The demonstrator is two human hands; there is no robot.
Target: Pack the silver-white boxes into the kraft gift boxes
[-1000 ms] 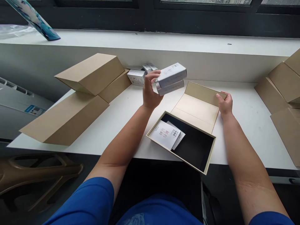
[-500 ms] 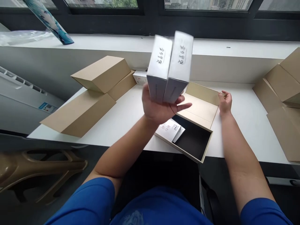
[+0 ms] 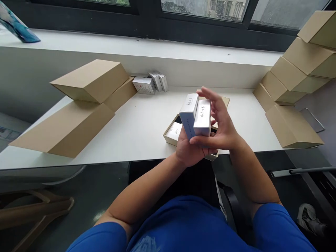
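Observation:
Two small white cartons [image 3: 202,117] with dark lettering stand side by side above the desk, one slightly lower than the other. My left hand [image 3: 187,151] cups them from below and from the left. Around the right-hand carton my right hand [image 3: 223,123] is wrapped, thumb at its bottom edge and fingers over its far side. Beneath both hands lies a shallow open cardboard box [image 3: 170,140], mostly hidden by them. A printed white paper [image 3: 174,131] shows inside its left end.
Brown cardboard boxes are stacked on the desk's left side [image 3: 60,129] and right side [image 3: 296,126]. Several more white cartons [image 3: 144,85] stand against the back wall. A blue patterned object [image 3: 22,29] leans on the windowsill.
My right hand has left the open box's lid and come onto the cartons. The cartons have moved lower, over the open box. My view has turned to the right.

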